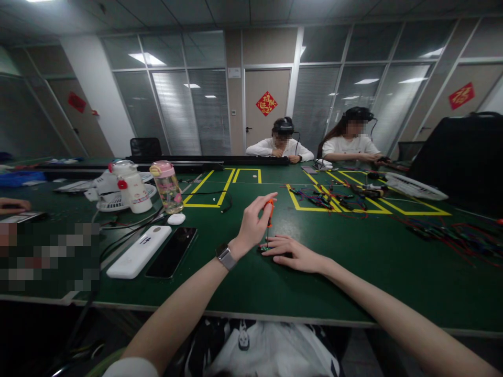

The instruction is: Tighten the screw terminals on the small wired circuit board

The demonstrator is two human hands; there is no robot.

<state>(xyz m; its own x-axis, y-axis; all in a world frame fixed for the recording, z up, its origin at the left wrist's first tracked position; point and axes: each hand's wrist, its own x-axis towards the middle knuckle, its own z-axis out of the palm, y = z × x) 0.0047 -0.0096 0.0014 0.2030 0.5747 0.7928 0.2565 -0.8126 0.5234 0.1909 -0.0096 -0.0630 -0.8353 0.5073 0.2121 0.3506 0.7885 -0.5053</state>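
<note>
Left hand [253,222] has its fingers closed around the orange handle of a screwdriver [271,208], which I see standing nearly upright, shaft running down to a small circuit board [264,249] on the green table [236,293]. My right hand [296,254] lies low just right of the board, fingers stretched out and slightly parted, the tips reaching over it. On the near side of the board I have a stretch of tabletop before the front edge; leftward, that room runs to a black phone [173,253], with a white rounded block [139,251] just past it. Well right of the board, a tangle of wires [459,235] bounds my space; beyond and to its right lies another wire bundle [326,198]. Fingers cover much of the board, so I can't tell exactly where the tip meets it. Far left of it, pixelation masks part of the tabletop and the frame cuts off a co-worker's hand [13,205]. Far right, a big black shape [459,152] is also cropped, too dark to identify.
</note>
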